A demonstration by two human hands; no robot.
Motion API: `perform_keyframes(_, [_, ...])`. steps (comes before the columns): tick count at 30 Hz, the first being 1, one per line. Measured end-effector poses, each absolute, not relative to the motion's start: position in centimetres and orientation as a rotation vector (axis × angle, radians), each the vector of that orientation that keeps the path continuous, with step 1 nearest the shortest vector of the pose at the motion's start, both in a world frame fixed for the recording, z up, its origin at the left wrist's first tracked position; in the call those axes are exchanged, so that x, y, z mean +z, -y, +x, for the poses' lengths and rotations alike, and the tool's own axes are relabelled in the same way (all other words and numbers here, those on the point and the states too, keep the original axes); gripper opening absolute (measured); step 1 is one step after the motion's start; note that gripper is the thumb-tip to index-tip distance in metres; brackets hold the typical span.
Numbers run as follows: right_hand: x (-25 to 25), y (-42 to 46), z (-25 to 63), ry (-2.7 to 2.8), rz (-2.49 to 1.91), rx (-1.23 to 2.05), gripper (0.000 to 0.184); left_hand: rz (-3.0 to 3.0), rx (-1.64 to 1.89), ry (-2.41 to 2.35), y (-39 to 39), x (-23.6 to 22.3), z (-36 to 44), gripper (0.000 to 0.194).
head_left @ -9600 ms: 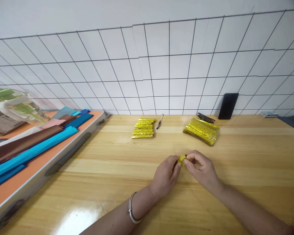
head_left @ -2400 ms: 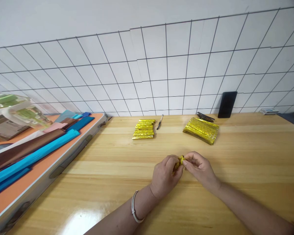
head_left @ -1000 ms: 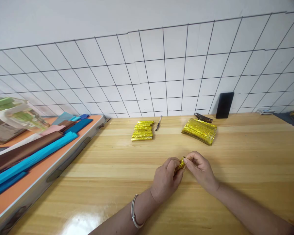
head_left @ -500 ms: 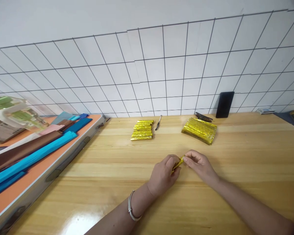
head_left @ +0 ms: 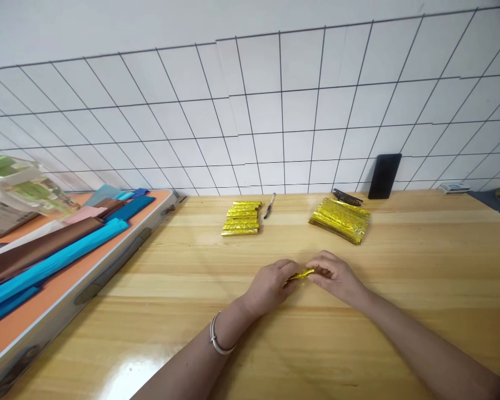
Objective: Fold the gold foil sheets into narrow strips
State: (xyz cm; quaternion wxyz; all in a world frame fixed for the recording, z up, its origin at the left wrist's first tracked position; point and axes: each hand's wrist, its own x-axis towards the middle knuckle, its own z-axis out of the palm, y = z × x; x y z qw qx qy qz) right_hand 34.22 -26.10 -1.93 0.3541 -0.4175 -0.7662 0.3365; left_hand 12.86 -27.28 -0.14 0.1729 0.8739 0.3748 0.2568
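Note:
Between my hands is a narrow folded strip of shiny gold foil (head_left: 303, 274). My left hand (head_left: 270, 283), with a silver bangle on the wrist, is closed around its left part, which the fingers hide. Thumb and fingers of my right hand (head_left: 333, 278) pinch the strip's right end. Beyond the hands, to the left, several folded gold foil strips (head_left: 240, 219) lie in a row. Farther right is a stack of gold foil sheets (head_left: 340, 220).
A pen (head_left: 269, 206) lies by the row of strips. Behind the stack is a black stapler-like object (head_left: 347, 196). A black phone (head_left: 385, 176) leans on the tiled wall. At left, an orange-topped surface (head_left: 79, 239) carries coloured paper rolls (head_left: 66, 258) and a clear container (head_left: 20, 186).
Both hands have shifted slightly, the left hand moving left. The gold foil strip has turned from slanted to nearly level. The camera view has tilted a little.

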Motion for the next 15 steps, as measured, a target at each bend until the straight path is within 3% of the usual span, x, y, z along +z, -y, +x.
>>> perform_keyframes(6, [-2.4, 26.0, 34.2, 2.061, -1.072, 0.805, 0.011, 2.521, 0.739, -1.050, 26.6, -0.9, 12.3, 0.014])
perform_keyframes(15, [-2.3, 25.8, 34.3, 2.144, -1.093, 0.695, 0.017, 2.489, 0.789, -1.048, 26.2, -1.5, 12.1, 0.015])
